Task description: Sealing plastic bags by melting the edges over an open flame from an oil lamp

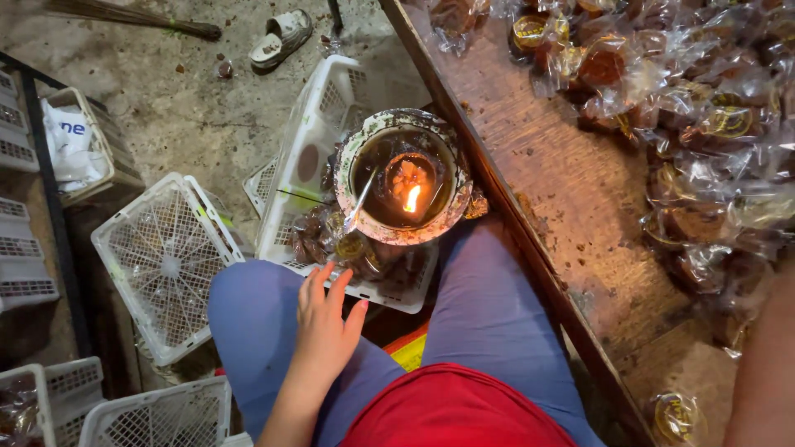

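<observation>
Left hand (325, 324): empty, fingers loosely spread, resting on blue-clad thigh, fingertips near rim of white plastic basket (308, 157) | Right hand: only a forearm at the frame's right edge, grip cannot be told | Oil lamp bowl (403, 176): lit flame, sits on the basket over wrapped brown sweets (331, 240) | Wooden table (563, 190): more wrapped sweets, possibly cakes.

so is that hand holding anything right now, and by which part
Nothing is held. The left hand rests open on the knee, fingers spread, near the white basket of wrapped sweets. The right hand is out of view.
</observation>
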